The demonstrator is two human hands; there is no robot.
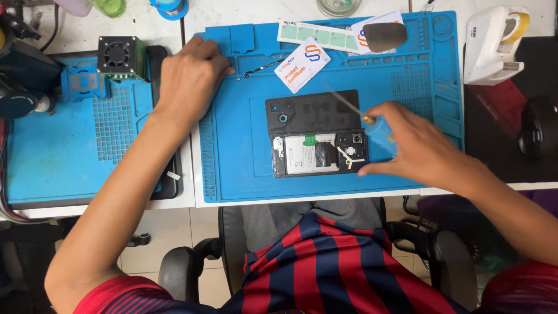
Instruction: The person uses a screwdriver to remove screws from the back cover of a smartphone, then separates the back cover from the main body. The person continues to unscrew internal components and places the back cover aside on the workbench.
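Our right hand (421, 148) closes its grip around a blue-handled screwdriver (378, 131), blurred, its tip angled up and away. Just left of that grip lies an opened phone (317, 136) on the blue mat (232, 168). Our left hand (189, 72) rests curled, holding nothing we can see, beside a thin cable strip (264, 67).

Red-and-navy striped shirt (317, 264), short red sleeves

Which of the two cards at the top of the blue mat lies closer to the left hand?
The tilted white card, alone left of centre; the other card lies farther right, under a dark oval piece.
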